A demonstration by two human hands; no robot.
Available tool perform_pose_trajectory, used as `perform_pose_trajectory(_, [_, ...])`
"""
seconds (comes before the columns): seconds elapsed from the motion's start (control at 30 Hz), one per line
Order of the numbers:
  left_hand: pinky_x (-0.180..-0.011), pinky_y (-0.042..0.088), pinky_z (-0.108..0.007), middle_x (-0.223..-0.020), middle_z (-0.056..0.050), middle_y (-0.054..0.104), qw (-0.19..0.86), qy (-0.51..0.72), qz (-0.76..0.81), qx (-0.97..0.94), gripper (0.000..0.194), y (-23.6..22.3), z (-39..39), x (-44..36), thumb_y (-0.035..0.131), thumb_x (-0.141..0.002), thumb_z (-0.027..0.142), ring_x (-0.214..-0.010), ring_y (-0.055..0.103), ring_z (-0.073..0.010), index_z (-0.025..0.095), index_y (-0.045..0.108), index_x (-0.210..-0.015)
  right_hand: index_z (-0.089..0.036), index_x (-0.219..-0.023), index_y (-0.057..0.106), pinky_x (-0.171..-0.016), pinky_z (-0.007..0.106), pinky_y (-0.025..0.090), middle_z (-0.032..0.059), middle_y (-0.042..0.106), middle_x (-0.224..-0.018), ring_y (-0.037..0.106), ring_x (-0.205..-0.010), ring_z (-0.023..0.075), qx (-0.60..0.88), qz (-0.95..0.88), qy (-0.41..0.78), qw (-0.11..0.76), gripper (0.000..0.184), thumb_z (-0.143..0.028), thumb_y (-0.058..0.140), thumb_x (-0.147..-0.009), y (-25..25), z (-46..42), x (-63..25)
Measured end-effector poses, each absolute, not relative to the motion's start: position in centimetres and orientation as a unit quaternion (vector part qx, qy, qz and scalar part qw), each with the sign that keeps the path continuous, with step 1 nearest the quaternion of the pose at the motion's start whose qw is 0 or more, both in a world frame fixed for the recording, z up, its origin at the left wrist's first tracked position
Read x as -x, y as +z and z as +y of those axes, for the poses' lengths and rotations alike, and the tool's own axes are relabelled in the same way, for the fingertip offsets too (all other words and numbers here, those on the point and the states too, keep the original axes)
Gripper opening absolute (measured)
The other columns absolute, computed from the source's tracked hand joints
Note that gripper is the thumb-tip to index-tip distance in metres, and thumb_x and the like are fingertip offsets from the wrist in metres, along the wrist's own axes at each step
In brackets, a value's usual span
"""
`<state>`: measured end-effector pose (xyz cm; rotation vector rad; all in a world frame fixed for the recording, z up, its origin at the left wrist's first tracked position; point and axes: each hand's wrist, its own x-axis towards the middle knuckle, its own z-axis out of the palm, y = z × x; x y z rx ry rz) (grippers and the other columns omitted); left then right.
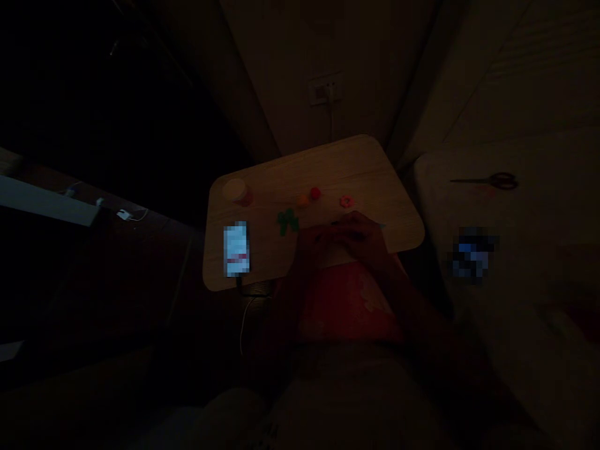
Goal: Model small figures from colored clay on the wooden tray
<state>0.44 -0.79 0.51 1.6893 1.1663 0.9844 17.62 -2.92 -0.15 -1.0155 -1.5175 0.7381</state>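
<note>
In dim light, my left hand (pixel 310 242) and my right hand (pixel 362 237) meet at the near edge of a small wooden table (pixel 272 178). Both have bent, closed fingers that come together; whatever lies between them is too dark to make out. Just beyond the right hand lies a pink flower-like ring (pixel 346 201). Left of the left hand is a green lumpy piece (pixel 287 222). A red ball (pixel 315 194) and an orange piece (pixel 304 200) sit side by side behind the hands. A thin pale-blue thing (pixel 382 225) shows beside my right hand.
A lit phone (pixel 237 249) with a cable lies at the table's left, below a round tub (pixel 237 189). Scissors (pixel 501 181) and a blurred dark object (pixel 472 255) rest on the pale surface to the right. A wall socket (pixel 327 89) holds a plug behind the table.
</note>
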Motion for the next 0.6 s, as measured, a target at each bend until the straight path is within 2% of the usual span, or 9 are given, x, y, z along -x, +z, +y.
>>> perform_pose_trajectory(0.17, [-0.059, 0.042, -0.027, -0.061, -0.002, 0.064, 0.439, 0.403, 0.443, -0.669, 0.048, 0.57, -1.05, -0.47, 0.056, -0.094, 0.051, -0.058, 0.054, -0.0133, 0.017, 0.071, -0.065, -0.025, -0.088, 0.08, -0.077, 0.034, 0.055, 0.0049, 0.074, -0.091, 0.068, -0.085, 0.0201, 0.454, -0.602, 0.336, 0.565, 0.009, -0.031, 0.076, -0.083, 0.12, -3.14, -17.41])
perform_pose_trajectory(0.33, [-0.054, 0.038, -0.025, -0.057, 0.001, 0.057, 0.463, 0.417, 0.481, -0.617, 0.044, 0.6, -1.3, -0.46, 0.051, -0.097, 0.049, -0.053, 0.048, -0.0113, 0.018, 0.077, -0.079, -0.023, -0.1, 0.075, -0.071, 0.032, 0.056, 0.0044, 0.076, -0.087, 0.07, -0.075, 0.0183, 0.505, -0.498, 0.386, 0.59, 0.018, -0.033, 0.062, -0.093, -0.05, -3.32, -17.15])
perform_pose_trajectory(0.6, [-0.055, 0.038, -0.025, -0.055, 0.001, 0.054, 0.455, 0.414, 0.483, -0.623, 0.045, 0.55, -1.14, -0.5, 0.053, -0.095, 0.049, -0.053, 0.048, -0.0108, 0.017, 0.075, -0.073, -0.024, -0.1, 0.079, -0.083, 0.034, 0.057, 0.0059, 0.077, -0.098, 0.072, -0.09, 0.02, 0.486, -0.543, 0.335, 0.598, 0.017, -0.031, 0.067, -0.09, 0.41, -3.39, -17.4])
